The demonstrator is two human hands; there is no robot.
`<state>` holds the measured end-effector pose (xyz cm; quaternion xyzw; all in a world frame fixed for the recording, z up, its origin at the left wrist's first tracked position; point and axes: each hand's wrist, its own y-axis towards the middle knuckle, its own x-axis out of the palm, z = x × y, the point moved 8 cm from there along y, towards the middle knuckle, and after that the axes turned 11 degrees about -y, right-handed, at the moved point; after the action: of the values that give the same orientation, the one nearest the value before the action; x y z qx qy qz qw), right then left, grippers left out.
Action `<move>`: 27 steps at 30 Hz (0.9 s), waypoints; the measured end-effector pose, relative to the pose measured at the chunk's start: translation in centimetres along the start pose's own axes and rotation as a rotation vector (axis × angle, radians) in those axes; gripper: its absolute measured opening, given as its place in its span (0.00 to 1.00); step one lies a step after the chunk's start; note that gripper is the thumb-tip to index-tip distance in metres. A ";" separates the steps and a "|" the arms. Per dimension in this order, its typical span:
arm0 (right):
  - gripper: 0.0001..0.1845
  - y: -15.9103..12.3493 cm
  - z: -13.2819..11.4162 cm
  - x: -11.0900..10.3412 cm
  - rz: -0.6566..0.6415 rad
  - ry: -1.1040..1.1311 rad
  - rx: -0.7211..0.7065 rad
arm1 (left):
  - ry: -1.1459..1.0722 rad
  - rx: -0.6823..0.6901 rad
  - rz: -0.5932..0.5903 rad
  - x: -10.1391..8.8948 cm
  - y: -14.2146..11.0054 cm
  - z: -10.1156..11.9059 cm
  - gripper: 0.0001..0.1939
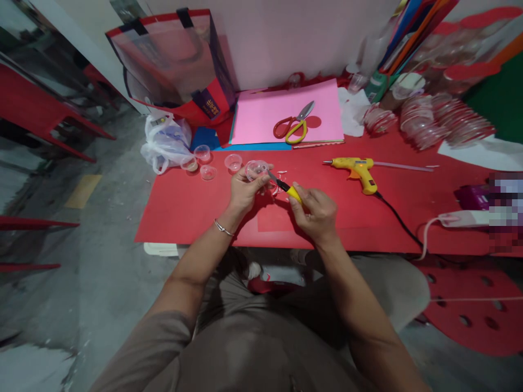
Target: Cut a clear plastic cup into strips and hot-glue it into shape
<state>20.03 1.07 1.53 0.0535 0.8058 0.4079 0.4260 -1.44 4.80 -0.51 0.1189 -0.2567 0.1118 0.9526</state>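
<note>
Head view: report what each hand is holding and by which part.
The left hand holds a small clear plastic cup around its side; the right hand grips a craft knife by its yellow handle.

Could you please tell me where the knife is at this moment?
In the head view, the knife is near the picture's centre, in the right hand, and points toward the cup in the left hand.

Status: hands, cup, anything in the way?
Left hand holding clear cup. Right hand gripping yellow-handled knife, blade at cup. Small scraps on red table nearby; nothing apparently blocking.
</note>
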 end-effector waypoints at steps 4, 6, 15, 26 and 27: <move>0.19 0.0 0.2 0.1 -0.028 0.035 0.013 | 0.002 -0.005 -0.018 -0.1 0.1 -0.1 0.22; 0.20 -0.1 0.2 0.2 -0.034 0.030 0.015 | -0.003 -0.015 -0.022 0.1 0.0 0.0 0.25; 0.21 -0.2 0.2 0.3 -0.011 -0.047 -0.001 | 0.001 -0.039 -0.002 0.6 -0.3 0.3 0.27; 0.20 0.0 0.0 -0.1 -0.002 -0.054 -0.026 | 0.023 -0.007 -0.015 0.5 -0.3 0.6 0.27; 0.20 0.0 -0.1 -0.1 -0.001 -0.071 -0.030 | 0.021 -0.008 -0.012 0.6 -0.3 0.6 0.27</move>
<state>20.02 1.00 1.63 0.0613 0.7841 0.4175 0.4550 -1.16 4.44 0.28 0.1154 -0.2464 0.1065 0.9564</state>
